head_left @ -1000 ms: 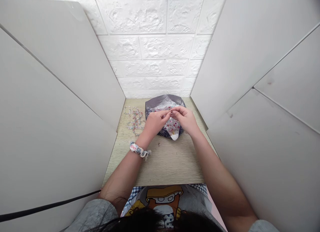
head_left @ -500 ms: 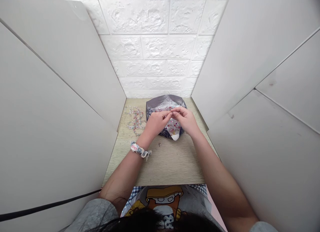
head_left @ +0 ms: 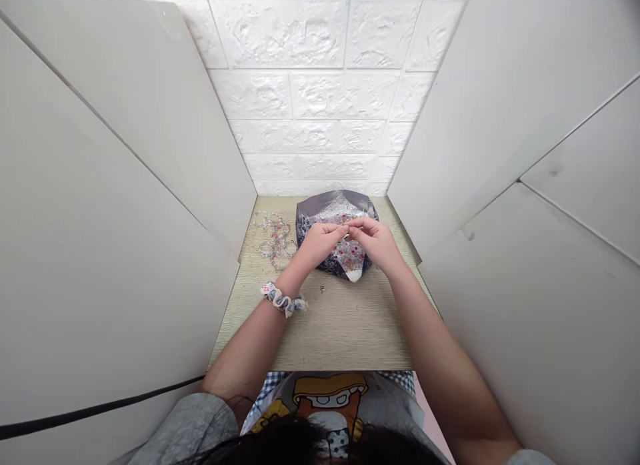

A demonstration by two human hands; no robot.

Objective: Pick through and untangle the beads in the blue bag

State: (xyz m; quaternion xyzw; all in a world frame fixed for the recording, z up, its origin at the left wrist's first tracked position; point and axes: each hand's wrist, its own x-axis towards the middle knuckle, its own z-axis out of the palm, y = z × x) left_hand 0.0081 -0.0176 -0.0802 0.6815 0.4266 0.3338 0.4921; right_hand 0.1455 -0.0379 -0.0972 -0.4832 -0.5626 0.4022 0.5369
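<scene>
Pale wood-grain surface (head_left: 345, 331) sitting between white panels

A foil bag of beads (head_left: 334, 208) is lying at the back, beaded strings (head_left: 274, 235) are resting beside it, and 1 tiny metal piece (head_left: 323, 289) is lying nearer.

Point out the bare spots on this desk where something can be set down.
The widest bare patch of desk lies between the bag and the near edge, between the forearms; only a tiny piece sits there. A narrow strip runs right of the bag. Crowded: the far left corner holds bead strings, and both hands meet over the bag.
</scene>
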